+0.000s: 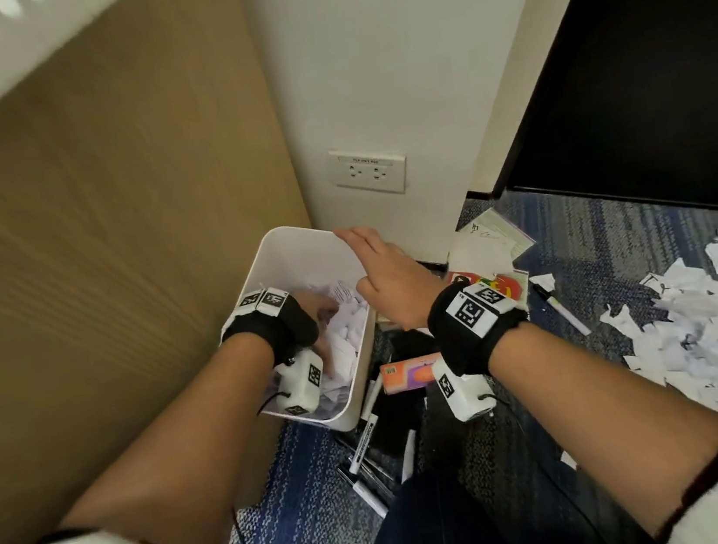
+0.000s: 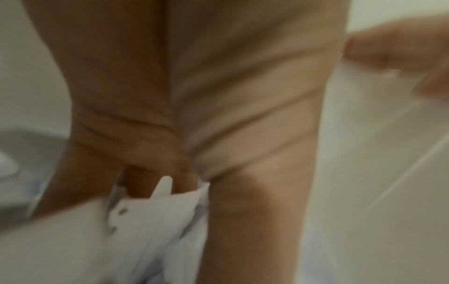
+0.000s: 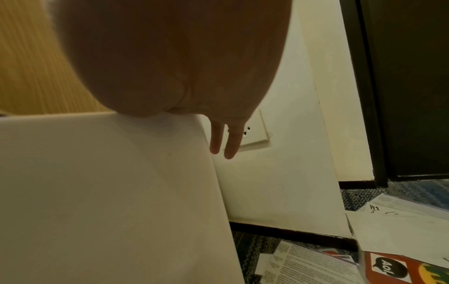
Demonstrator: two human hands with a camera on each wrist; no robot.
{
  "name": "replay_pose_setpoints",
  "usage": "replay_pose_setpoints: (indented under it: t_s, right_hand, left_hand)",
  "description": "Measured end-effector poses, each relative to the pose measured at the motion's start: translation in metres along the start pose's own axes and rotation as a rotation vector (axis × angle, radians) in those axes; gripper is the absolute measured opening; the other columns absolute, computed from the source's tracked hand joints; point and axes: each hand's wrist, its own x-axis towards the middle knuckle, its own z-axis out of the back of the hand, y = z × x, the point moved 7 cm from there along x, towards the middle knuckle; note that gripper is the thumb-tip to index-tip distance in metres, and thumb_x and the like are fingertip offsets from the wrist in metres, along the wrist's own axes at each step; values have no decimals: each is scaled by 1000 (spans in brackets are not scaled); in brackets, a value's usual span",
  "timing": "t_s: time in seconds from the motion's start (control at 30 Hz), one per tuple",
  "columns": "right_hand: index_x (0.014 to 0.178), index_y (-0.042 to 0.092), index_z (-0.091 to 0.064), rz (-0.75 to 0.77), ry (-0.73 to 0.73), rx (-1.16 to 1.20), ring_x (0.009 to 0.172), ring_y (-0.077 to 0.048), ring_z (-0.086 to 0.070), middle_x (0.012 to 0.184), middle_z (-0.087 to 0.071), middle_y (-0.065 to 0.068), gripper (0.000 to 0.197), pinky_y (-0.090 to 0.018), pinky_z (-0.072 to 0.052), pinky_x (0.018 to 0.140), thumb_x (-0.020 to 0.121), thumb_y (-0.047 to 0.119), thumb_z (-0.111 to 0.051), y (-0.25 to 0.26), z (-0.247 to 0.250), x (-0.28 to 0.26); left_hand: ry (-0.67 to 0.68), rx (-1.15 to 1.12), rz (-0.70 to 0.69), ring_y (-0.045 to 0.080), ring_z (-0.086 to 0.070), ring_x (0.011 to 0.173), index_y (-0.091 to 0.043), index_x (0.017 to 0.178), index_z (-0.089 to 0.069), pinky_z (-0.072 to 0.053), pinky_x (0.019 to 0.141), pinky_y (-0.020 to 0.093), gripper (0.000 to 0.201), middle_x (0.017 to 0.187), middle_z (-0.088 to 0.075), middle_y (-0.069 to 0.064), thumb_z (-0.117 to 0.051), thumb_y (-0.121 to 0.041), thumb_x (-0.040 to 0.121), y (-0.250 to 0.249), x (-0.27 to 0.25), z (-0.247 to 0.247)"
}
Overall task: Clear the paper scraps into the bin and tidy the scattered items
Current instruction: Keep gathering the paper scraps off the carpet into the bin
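A white bin (image 1: 280, 241) stands tilted on the blue carpet in the corner, filled with torn paper scraps (image 1: 347, 332). My left hand (image 1: 322, 317) reaches down inside it. In the left wrist view its thumb and fingers (image 2: 255, 192) close on a bunch of scraps (image 2: 157, 221); the fingertips are buried. My right hand (image 1: 374, 260) lies flat on the bin's far right rim with straight fingers (image 3: 226, 142), holding nothing. A big pile of white scraps (image 1: 712, 330) covers the carpet to the right.
Between bin and pile lie several markers (image 1: 365, 440), an orange box (image 1: 407, 372), a colourful card (image 1: 500, 285) and loose sheets (image 1: 485, 241). A wooden panel (image 1: 118, 258) rises left of the bin, a wall with a socket (image 1: 369, 172) behind it, a dark door (image 1: 638, 52) to the right.
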Motion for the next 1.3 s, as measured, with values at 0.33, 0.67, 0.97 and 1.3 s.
replay_pose_setpoints:
  t_s: [0.33, 0.67, 0.97, 1.3]
  right_hand:
    - [157, 17, -7, -142, 258, -27, 142, -35, -28, 161, -16, -9, 71, -38, -25, 116, 97, 13, -46, 12, 19, -3]
    - [157, 27, -6, -386, 74, 146, 148, -21, -21, 162, -18, -3, 69, -37, -17, 121, 102, 43, -44, -68, 152, -161]
    - [155, 17, -17, -1111, -108, 326, 109, -22, -55, 144, -41, -13, 64, -24, -42, 82, 100, 14, -50, -268, 155, -539]
    - [142, 11, -35, -1509, -59, 612, 98, -30, -56, 128, -55, -16, 62, -39, -49, 83, 91, 21, -68, -367, 20, -733]
  left_hand:
    - [-288, -231, 32, 17, -63, 94, -23, 123, -63, -46, 74, 23, 86, 114, -64, 0, -97, -10, 44, -18, -118, 80]
    - [-428, -175, -287, 9, -63, 89, -34, 114, -64, -49, 74, 23, 68, 104, -67, -10, -94, -28, 54, -179, -212, 89]
    - [-262, -368, -600, 25, -67, 92, -27, 142, -38, -57, 83, 40, 93, 102, -69, 6, -89, -32, 65, -459, -151, -64]
    - [-35, -646, -265, 37, -18, 145, -21, 155, -3, -27, 114, 52, 119, 159, -8, 19, -87, -19, 70, -592, -24, -253]
